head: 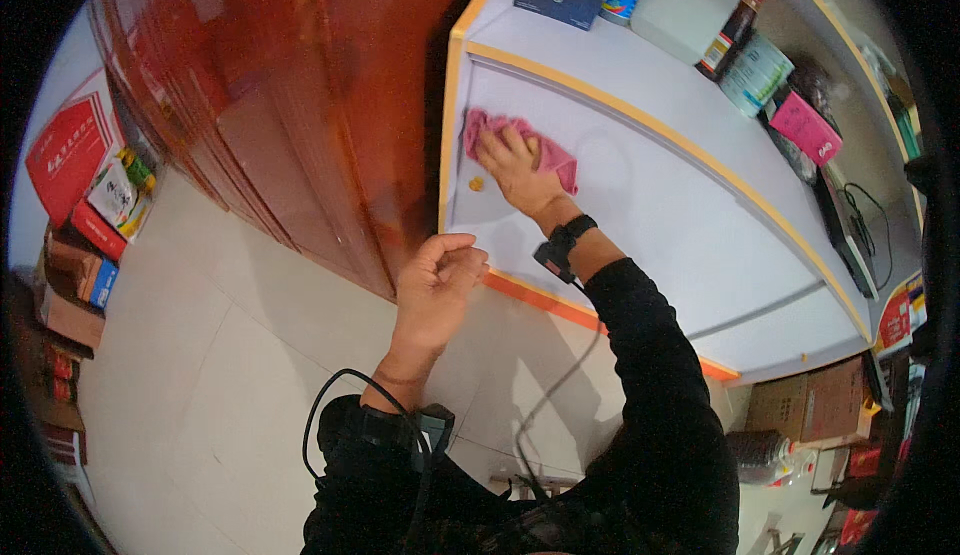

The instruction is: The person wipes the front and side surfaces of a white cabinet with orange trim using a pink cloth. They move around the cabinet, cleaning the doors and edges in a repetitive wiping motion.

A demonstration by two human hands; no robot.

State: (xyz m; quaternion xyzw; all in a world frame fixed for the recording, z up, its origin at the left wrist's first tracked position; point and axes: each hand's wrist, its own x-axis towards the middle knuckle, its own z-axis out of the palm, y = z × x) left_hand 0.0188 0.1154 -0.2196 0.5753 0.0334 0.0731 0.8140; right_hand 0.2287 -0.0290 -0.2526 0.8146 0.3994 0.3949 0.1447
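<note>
My right hand [517,172] lies flat on a pink cloth [559,161], pressing it against the white front panel [637,210] of a cabinet with yellow edging. The cloth is bunched by the panel's left end. Beside the fingers, a small yellow knob [476,184] shows on the panel. My left hand [446,277] hangs in front of the cabinet's lower left corner with its fingers curled; no object shows in it. Both wrists wear black straps with small devices and cables.
Reddish wooden furniture [300,105] stands left of the cabinet. The upper shelf holds a dark blue box [559,0], a white plastic jug [686,4], a dark bottle [731,30], a tin [756,75] and a pink box [806,127]. Cardboard boxes [810,405] sit on the floor at right.
</note>
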